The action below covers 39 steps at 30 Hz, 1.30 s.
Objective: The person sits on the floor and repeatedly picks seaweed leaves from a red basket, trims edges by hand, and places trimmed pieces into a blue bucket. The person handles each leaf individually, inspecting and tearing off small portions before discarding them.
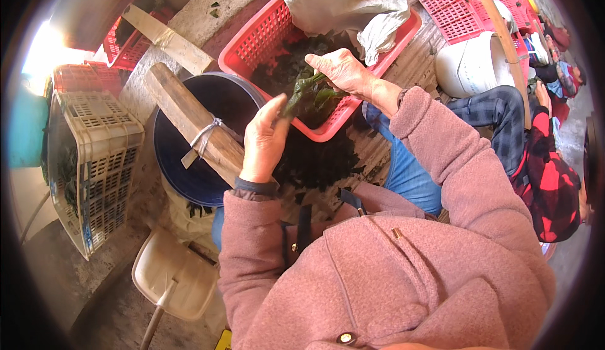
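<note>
My right hand [342, 73] is closed around one end of a dark green, wet-looking leafy strip [307, 87], perhaps seaweed, above the near part of a red plastic basket [326, 130]. At the strip's other end is my left hand [267, 137], thumb and fingertips against it; its grip is partly blurred. More dark leafy matter [283, 68] lies inside the basket, and a pale woven sack [340, 0] is draped over its far side. To the left, a wooden beam [189, 118] with a tied cord crosses a dark blue tub [177, 161].
Dark scraps [316, 161] lie on the floor below the basket. A beige crate [104, 161] and a long-handled dustpan [175, 274] are at left. At right are a white bucket [468, 66], stacked red crates [449, 4], an upright wooden slat [505, 47] and a seated person in a checked jacket [550, 179].
</note>
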Tool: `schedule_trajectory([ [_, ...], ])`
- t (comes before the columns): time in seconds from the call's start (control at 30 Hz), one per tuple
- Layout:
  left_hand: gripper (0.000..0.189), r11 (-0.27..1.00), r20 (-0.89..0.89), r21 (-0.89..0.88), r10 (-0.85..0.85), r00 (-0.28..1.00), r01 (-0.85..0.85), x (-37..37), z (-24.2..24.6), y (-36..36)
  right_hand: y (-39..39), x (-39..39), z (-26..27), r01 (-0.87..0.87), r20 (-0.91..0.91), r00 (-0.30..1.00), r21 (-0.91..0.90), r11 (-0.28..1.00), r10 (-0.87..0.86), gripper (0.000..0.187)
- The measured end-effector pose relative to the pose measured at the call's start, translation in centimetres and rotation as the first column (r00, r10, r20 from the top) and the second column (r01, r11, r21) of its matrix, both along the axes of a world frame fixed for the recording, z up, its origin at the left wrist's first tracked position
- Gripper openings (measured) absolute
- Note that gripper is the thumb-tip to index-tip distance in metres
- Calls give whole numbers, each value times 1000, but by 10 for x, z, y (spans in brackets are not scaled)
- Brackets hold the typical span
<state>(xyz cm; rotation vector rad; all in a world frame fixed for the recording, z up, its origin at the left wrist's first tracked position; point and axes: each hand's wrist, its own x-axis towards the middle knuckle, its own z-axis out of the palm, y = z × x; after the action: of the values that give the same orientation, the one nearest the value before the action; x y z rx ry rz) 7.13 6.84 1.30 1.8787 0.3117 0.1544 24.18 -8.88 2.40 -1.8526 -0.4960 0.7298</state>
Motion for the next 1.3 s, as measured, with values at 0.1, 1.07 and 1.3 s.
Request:
schedule_trajectory([
  [0.1,68,999,12,8,-43,999,43,-4,8,7,2,-5,3,-99,60,993,33,995,97,47],
  [1.07,18,976,-238,-198,-134,962,87,-54,56,17,27,-37,23,-726,121,688,131,675,716,26],
  [1.3,11,964,-147,-80,240,960,-253,-137,43,53,85,-88,27,-812,97,570,213,543,816,28],
])
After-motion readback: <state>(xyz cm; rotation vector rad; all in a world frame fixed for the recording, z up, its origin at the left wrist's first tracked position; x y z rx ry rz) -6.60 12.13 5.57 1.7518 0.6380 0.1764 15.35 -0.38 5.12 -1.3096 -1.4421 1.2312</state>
